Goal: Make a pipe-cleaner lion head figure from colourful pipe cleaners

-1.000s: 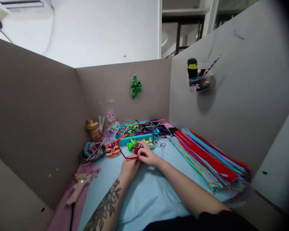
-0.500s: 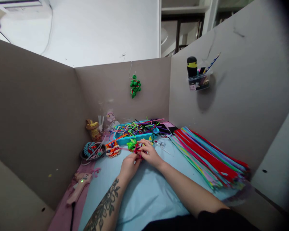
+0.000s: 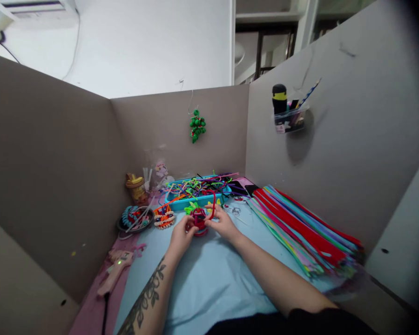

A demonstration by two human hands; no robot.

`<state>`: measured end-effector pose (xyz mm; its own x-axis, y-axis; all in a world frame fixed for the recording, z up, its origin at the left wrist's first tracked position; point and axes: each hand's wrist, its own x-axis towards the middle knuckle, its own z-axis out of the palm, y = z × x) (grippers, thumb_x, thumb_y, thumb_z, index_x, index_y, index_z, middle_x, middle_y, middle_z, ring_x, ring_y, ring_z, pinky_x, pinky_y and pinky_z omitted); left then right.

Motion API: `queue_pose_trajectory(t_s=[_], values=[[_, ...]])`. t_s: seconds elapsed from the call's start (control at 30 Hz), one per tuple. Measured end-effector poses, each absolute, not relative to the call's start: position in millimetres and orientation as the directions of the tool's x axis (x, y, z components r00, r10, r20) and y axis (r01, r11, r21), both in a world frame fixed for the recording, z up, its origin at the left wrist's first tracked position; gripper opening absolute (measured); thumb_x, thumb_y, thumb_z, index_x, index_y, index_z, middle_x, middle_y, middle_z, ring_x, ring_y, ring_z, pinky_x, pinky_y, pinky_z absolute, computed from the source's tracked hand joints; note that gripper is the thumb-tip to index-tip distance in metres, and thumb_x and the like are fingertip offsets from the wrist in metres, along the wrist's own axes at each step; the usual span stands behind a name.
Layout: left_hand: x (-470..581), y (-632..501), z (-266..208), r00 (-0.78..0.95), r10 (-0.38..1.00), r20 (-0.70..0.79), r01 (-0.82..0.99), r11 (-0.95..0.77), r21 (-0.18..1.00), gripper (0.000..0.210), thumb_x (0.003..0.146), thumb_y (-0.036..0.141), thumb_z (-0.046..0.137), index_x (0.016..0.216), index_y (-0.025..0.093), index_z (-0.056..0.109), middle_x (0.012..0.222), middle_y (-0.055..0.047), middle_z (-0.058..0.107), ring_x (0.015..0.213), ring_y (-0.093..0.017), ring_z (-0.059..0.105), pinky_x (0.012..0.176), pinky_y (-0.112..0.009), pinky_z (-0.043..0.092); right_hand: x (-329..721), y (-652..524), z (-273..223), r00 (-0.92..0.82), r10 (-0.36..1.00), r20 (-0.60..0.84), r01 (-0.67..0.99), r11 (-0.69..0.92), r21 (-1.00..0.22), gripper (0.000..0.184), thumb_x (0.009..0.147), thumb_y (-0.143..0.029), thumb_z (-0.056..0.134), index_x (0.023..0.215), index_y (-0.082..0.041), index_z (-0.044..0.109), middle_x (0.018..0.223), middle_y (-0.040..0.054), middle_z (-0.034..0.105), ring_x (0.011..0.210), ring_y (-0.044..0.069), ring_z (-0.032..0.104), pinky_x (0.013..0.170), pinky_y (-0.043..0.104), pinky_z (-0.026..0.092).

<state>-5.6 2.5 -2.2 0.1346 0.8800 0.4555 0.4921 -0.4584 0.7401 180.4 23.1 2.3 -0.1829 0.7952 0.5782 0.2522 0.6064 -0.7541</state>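
Just in front of the blue tray, my left hand (image 3: 180,234) has its fingers closed on the side of a small round figure (image 3: 199,229) of fuzzy pipe cleaners. Red and magenta show on the figure, and a green fuzzy part (image 3: 192,207) shows at its far side. Pinched in my right hand (image 3: 226,226) is a red pipe cleaner (image 3: 214,200), its free end standing up and bending over at the top. Whether that strand is joined to the figure I cannot tell. My fingers hide part of the figure.
A blue tray (image 3: 185,203) heaped with coloured pipe cleaners stands behind. Scissors (image 3: 235,211) lie right of it, a long pipe-cleaner bundle (image 3: 300,228) farther right. On the left are an orange beaded piece (image 3: 164,217), a dark bowl (image 3: 139,228) and a lit glue gun (image 3: 115,274).
My hands have moved apart, the left one leftward. The figure has turned, showing more red, and its eye is out of sight. A red strand now rises from my right hand.
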Motion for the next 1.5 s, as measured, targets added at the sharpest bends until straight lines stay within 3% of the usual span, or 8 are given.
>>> queue_pose_trajectory(t_s=[0.23,0.43,0.7,0.83,0.97,1.07,1.3,1.5], values=[[-8.1,4.9,3.6,0.054,0.903,0.427,0.411,-0.409,0.814,0.004,0.069,0.020,0.055,0.072,0.017,0.053,0.060,0.005,0.049,0.057,-0.011,0.046,0.055,-0.022,0.035,179.5,21.9,-3.3,-0.334,0.548,0.767,0.356,0.827,-0.435,0.009,0.073,-0.020,0.070,0.077,-0.028,0.074,0.122,0.0050,0.055,0.118,0.027,0.043,0.104,0.052,0.028],[-10.2,8.4,1.2,0.063,0.900,0.431,0.463,-0.409,0.787,0.006,0.069,0.021,0.056,0.074,0.017,0.055,0.061,0.004,0.052,0.057,-0.012,0.047,0.055,-0.022,0.035,183.0,27.9,-5.7,-0.486,0.572,0.661,0.271,0.818,-0.508,0.006,0.074,-0.018,0.068,0.076,-0.022,0.072,0.111,0.0071,0.061,0.105,0.023,0.055,0.097,0.043,0.040],[-8.4,-0.9,1.2,0.136,0.793,0.593,0.677,-0.512,0.529,0.016,0.083,0.029,0.051,0.083,0.019,0.064,0.081,-0.004,0.061,0.071,-0.015,0.054,0.065,-0.026,0.040,179.4,26.0,-7.8,-0.407,0.649,0.643,0.264,0.757,-0.598,0.008,0.077,-0.022,0.065,0.082,-0.022,0.072,0.111,0.0082,0.058,0.105,0.023,0.056,0.096,0.041,0.041],[-9.2,0.7,3.4,0.064,0.798,0.600,0.593,-0.514,0.620,0.025,0.083,0.034,0.050,0.069,0.018,0.063,0.074,-0.003,0.061,0.069,-0.015,0.054,0.064,-0.025,0.040,176.2,27.1,-11.6,-0.432,0.608,0.666,0.243,0.790,-0.563,0.007,0.077,-0.021,0.066,0.080,-0.021,0.072,0.112,0.0082,0.057,0.105,0.022,0.056,0.095,0.040,0.042],[-15.1,9.7,3.3,-0.048,0.888,0.458,0.486,-0.380,0.787,0.036,0.074,0.043,0.054,0.048,0.017,0.051,0.048,0.002,0.045,0.052,-0.012,0.043,0.052,-0.023,0.033,175.0,28.5,-15.9,-0.486,0.547,0.682,0.251,0.834,-0.491,0.004,0.074,-0.020,0.067,0.077,-0.021,0.071,0.114,0.0079,0.057,0.107,0.023,0.054,0.095,0.041,0.042],[-18.2,13.2,4.0,-0.051,0.912,0.406,0.465,-0.338,0.818,0.039,0.070,0.047,0.055,0.046,0.017,0.048,0.044,0.003,0.040,0.049,-0.011,0.039,0.049,-0.023,0.030,174.2,28.1,-17.0,-0.509,0.516,0.689,0.247,0.855,-0.457,0.003,0.073,-0.020,0.069,0.074,-0.021,0.070,0.113,0.0075,0.057,0.108,0.023,0.053,0.096,0.041,0.041],[-18.3,11.9,4.9,0.008,0.910,0.415,0.487,-0.366,0.793,0.029,0.072,0.044,0.055,0.060,0.017,0.057,0.056,0.001,0.053,0.056,-0.014,0.048,0.055,-0.023,0.036,174.2,23.8,-11.2,-0.439,0.592,0.676,0.259,0.804,-0.536,0.008,0.077,-0.019,0.064,0.082,-0.020,0.071,0.111,0.0084,0.056,0.105,0.021,0.054,0.095,0.039,0.043],[-18.0,9.1,-0.1,0.083,0.858,0.506,0.707,-0.409,0.577,0.022,0.081,0.033,0.048,0.065,0.019,0.056,0.063,-0.001,0.055,0.060,-0.016,0.050,0.057,-0.025,0.035,172.7,22.8,-13.0,-0.457,0.556,0.695,0.233,0.828,-0.509,0.004,0.075,-0.020,0.066,0.077,-0.020,0.070,0.108,0.0072,0.054,0.101,0.021,0.055,0.090,0.038,0.045]])
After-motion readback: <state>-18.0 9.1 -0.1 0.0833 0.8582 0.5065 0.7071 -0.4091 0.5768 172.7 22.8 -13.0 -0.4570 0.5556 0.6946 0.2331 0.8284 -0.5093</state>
